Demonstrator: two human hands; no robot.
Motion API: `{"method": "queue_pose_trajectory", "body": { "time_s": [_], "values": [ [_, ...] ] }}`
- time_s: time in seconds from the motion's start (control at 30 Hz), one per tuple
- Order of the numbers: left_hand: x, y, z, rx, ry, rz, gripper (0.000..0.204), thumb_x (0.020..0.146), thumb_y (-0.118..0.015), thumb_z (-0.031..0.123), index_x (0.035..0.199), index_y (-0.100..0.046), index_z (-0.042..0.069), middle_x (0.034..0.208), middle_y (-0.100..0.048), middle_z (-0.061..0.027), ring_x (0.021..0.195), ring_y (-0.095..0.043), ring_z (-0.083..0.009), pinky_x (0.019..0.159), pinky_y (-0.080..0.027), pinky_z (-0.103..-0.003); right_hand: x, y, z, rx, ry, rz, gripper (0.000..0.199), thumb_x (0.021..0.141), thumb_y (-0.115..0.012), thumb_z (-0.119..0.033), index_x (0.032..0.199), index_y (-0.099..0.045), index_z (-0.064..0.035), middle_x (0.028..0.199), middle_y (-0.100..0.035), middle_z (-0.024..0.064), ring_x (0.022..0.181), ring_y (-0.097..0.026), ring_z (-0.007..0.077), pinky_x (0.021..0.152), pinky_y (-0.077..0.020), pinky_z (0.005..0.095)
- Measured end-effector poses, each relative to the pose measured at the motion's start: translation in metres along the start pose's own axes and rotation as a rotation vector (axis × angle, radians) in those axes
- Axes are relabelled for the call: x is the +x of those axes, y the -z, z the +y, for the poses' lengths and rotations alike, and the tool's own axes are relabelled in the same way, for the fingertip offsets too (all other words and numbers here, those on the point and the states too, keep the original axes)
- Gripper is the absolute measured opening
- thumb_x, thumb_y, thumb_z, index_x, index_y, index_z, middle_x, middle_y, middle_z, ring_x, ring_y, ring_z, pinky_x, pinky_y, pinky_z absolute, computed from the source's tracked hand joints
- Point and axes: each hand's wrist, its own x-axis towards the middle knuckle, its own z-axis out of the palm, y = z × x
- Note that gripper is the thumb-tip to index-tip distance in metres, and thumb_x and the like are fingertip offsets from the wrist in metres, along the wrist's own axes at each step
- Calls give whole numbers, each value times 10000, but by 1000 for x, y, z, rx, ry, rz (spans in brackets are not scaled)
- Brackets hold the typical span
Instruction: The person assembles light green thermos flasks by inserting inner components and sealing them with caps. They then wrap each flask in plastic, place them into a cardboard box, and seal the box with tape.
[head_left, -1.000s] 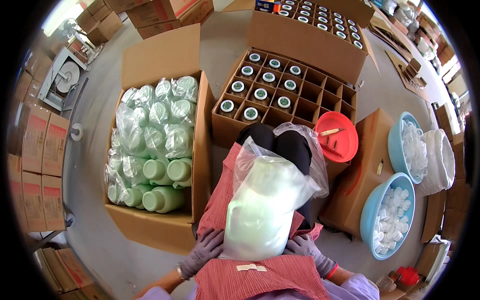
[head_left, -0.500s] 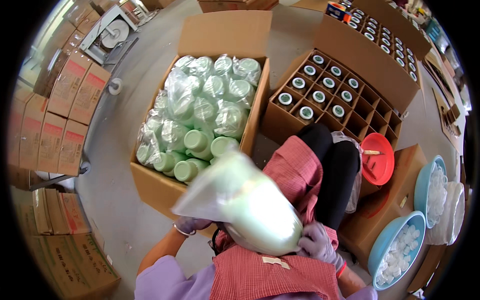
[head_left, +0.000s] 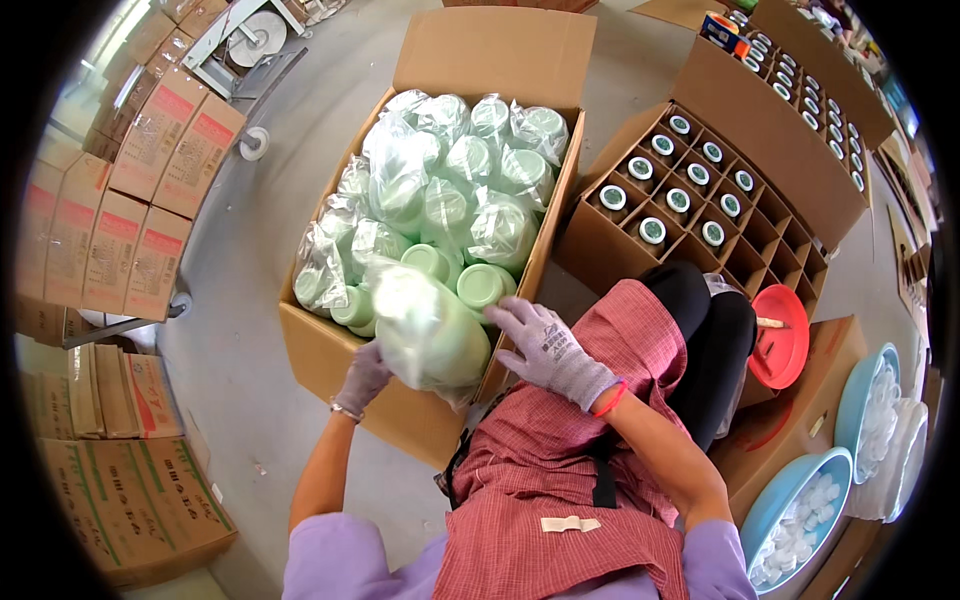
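Note:
A pale green bottle in a clear plastic bag [head_left: 432, 340] is at the near edge of an open carton [head_left: 335, 355] and looks smeared by motion. My left hand [head_left: 364, 382], in a grey glove, is closed at the bag's left side. My right hand [head_left: 548, 350], gloved too, is to the right of it with fingers spread, by the carton's right wall, its fingertips near a bare green bottle [head_left: 484, 286]. Another bare green bottle [head_left: 430, 262] stands behind the bag. Bagged green bottles [head_left: 402, 190] fill the rest of the carton.
A divided carton [head_left: 600, 245] at the right holds several white-capped jars [head_left: 652, 231]; a similar full one stands behind it. Near my knees are a red bowl [head_left: 790, 345] and blue basins [head_left: 835, 470] of clear plastic pieces. Stacked boxes [head_left: 150, 240] line the left.
The bagged bottle has moved from my lap forward and left to the carton. My right hand has let go of it and reached forward. My left hand has moved forward with the bag.

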Motion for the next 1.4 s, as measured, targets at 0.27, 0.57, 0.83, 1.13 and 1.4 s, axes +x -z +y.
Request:
{"method": "queue_pose_trajectory", "body": {
  "time_s": [0.27,0.57,0.83,1.13,1.4],
  "values": [
    [47,-50,-80,422,-150,-364,387,849,-669,249,1168,-611,38,1092,-676,-208,1029,-640,-362,891,-497,-428,28,-57,-47,-255,182,-195,794,755,-725,-528,1441,-439,-247,1507,-325,182,1363,-319,440,1073,-295,638],
    [57,29,43,478,316,-49,511,798,-727,291,1244,-593,80,1140,-642,-217,1072,-613,-369,916,-491,-448,1,-130,-10,-391,171,-475,687,811,-632,-572,1331,-535,-134,1415,-442,140,1334,-377,369,1045,-289,638],
    [56,-12,-20,350,76,258,1033,630,-894,213,1488,-327,117,1306,-470,-231,1214,-513,-367,1044,-451,-405,-13,-85,-29,-28,94,-204,596,848,-632,-463,1315,-525,-108,1324,-497,162,1228,-485,333,1032,-363,516],
    [33,111,194,-452,-540,61,743,806,-716,265,1428,-403,6,1348,-524,-159,1194,-557,-263,1020,-470,-371,-7,90,-76,168,202,443,696,821,-715,-245,1429,-432,-59,1386,-430,233,1212,-490,415,1022,-410,450],
    [53,-94,311,-1168,-428,-803,1110,720,-798,552,1517,-245,14,1395,-503,-169,1247,-534,-268,1073,-433,-392,-104,166,-128,-56,-72,631,919,766,-714,-614,1421,-452,-25,1430,-343,345,1230,-484,520,1024,-428,456]
  ]
}}
